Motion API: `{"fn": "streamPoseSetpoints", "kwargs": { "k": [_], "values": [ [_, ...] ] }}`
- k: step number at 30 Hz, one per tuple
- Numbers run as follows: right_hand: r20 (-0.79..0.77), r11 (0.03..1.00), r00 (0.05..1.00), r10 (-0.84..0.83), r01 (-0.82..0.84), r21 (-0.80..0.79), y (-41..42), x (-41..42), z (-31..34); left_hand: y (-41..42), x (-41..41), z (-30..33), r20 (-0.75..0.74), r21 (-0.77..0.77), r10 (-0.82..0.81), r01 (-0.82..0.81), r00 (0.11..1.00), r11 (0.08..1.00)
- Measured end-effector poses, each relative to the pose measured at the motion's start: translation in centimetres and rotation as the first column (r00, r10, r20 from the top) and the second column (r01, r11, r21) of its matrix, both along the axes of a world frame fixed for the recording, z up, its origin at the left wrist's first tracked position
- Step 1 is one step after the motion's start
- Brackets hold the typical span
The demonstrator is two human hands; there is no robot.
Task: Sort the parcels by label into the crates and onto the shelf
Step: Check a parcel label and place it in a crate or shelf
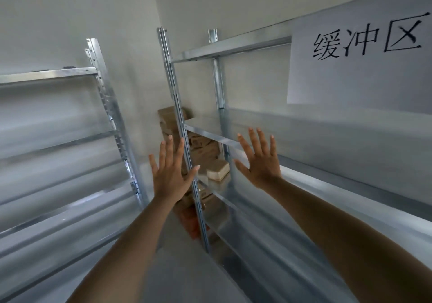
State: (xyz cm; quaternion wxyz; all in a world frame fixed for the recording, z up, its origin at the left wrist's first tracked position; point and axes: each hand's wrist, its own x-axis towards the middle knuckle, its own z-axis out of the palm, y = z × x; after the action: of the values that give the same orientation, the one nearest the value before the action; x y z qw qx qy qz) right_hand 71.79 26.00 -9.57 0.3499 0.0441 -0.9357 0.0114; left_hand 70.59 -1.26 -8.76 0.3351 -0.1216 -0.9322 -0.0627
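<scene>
- Parcels: none is held; tan cartons (201,149) and a pale wrapped packet (218,171) lie at frame centre, behind the upright of the right-hand metal shelf (327,125).
- Left hand (171,174): fingers spread, palm forward, holding nothing, raised beside that upright.
- Right hand (259,160): likewise spread and bare, in front of the middle shelf board.
- Paper sign (364,57), upper right, bears handwritten characters.
- Second rack (102,92) stands at left.
- Judgement: between parcels; the next move calls for fetching one and reading its label. No crates in view.
</scene>
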Motion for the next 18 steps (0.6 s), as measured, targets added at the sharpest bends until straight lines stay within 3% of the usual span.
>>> {"fn": "streamPoseSetpoints", "kwargs": {
  "k": [9,18],
  "values": [
    [0.025,0.999,1.0,-0.019,0.018,0.032,-6.9,-10.0,-1.3,-4.9,-11.5,-2.1,0.046,0.032,-0.081,0.079,0.996,0.996],
    [0.042,1.0,0.999,0.0,-0.001,0.024,-8.5,-21.4,-1.9,-6.1,-22.4,-3.8,0.054,0.003,-0.095,0.095,0.994,0.995]
  ]
}}
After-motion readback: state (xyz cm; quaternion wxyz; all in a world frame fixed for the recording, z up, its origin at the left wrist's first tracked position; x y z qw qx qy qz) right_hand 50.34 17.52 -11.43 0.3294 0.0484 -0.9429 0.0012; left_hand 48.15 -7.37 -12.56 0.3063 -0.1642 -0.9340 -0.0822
